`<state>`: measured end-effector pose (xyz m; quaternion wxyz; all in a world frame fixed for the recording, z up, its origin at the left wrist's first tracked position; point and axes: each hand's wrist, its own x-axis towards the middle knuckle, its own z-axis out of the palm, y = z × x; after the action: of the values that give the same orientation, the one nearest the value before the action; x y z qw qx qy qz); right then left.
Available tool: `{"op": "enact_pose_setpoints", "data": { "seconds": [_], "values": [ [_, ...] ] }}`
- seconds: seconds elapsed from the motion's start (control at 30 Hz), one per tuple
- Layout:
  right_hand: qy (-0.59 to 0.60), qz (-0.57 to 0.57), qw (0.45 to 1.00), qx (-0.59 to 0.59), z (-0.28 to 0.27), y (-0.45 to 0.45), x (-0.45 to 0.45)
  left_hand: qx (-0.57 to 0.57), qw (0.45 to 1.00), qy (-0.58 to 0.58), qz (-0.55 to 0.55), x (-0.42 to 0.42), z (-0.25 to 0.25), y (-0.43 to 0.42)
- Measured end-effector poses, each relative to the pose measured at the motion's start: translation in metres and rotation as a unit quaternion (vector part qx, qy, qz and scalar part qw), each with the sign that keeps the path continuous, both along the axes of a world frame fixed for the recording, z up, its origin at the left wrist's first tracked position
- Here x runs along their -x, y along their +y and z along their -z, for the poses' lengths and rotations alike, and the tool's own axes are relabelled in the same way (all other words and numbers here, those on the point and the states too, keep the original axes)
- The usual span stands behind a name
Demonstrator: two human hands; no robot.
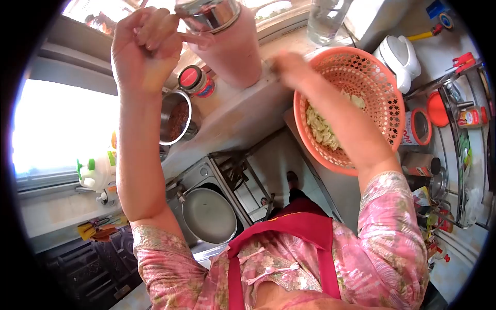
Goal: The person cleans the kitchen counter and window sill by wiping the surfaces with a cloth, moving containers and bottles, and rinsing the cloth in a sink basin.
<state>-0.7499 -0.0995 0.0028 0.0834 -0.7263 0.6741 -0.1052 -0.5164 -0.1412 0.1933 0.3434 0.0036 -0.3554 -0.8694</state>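
My left hand is raised in a closed grip beside a tall pink jug, its fingers around the end of the jug's pinkish handle. A shiny metal lid or cup sits at the jug's top; which of the two I cannot tell. My right hand is smeared by motion over the ledge, between the jug and an orange plastic basket. The right forearm crosses above the basket and hides part of it. Pale green chopped pieces lie inside the basket.
A red-lidded jar and a steel pot with brown contents stand on the ledge. Below is a stove with a round pan. A glass container, a white jug and a metal rack flank the basket.
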Motion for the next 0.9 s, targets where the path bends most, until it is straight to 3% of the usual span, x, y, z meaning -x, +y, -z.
{"op": "enact_pose_setpoints", "data": {
  "seconds": [0.07,0.13,0.17,0.2,0.27,0.37,0.47,0.5,0.6,0.7,0.73,0.83,0.9],
  "values": [
    [-0.022,-0.099,0.993,0.068,0.004,0.010,-0.010,0.005,1.000,0.008,-0.008,-0.004,0.000,-0.004],
    [0.033,0.073,0.992,0.094,0.009,-0.006,0.014,-0.013,1.000,0.002,-0.009,-0.012,-0.001,-0.004],
    [0.064,0.087,0.976,0.191,0.018,-0.018,0.040,-0.018,1.000,0.004,0.006,-0.016,0.002,-0.006],
    [0.115,0.144,0.972,0.145,0.006,-0.018,0.052,-0.031,0.999,-0.014,-0.024,-0.019,0.006,-0.005],
    [0.105,0.159,0.982,-0.012,-0.003,-0.024,0.050,-0.045,0.995,-0.046,-0.076,-0.020,0.009,-0.007],
    [0.103,0.068,0.991,0.053,0.008,-0.015,0.008,-0.036,0.941,-0.167,-0.291,-0.015,0.016,-0.006],
    [0.052,0.043,0.996,0.056,0.006,-0.017,0.005,-0.020,0.952,-0.160,-0.258,-0.024,0.042,-0.016],
    [0.035,0.048,0.997,0.051,0.005,-0.018,0.008,-0.028,0.930,-0.179,-0.321,-0.015,0.045,-0.011],
    [0.029,0.109,0.993,0.024,0.005,-0.014,0.016,-0.083,0.927,-0.195,-0.309,-0.012,0.049,0.007],
    [0.004,0.070,0.997,0.042,0.001,-0.002,0.022,-0.105,0.914,-0.222,-0.322,-0.029,0.068,0.037],
    [-0.085,0.032,0.993,0.072,0.004,-0.008,0.032,-0.108,0.910,-0.232,-0.327,-0.035,0.076,0.048],
    [-0.291,0.008,0.951,0.105,-0.018,-0.007,0.054,0.013,0.895,-0.396,-0.206,0.002,0.123,0.123],
    [-0.282,0.009,0.953,0.113,-0.031,0.011,0.054,0.057,0.865,-0.483,-0.121,0.041,0.148,0.160]
  ]
}}
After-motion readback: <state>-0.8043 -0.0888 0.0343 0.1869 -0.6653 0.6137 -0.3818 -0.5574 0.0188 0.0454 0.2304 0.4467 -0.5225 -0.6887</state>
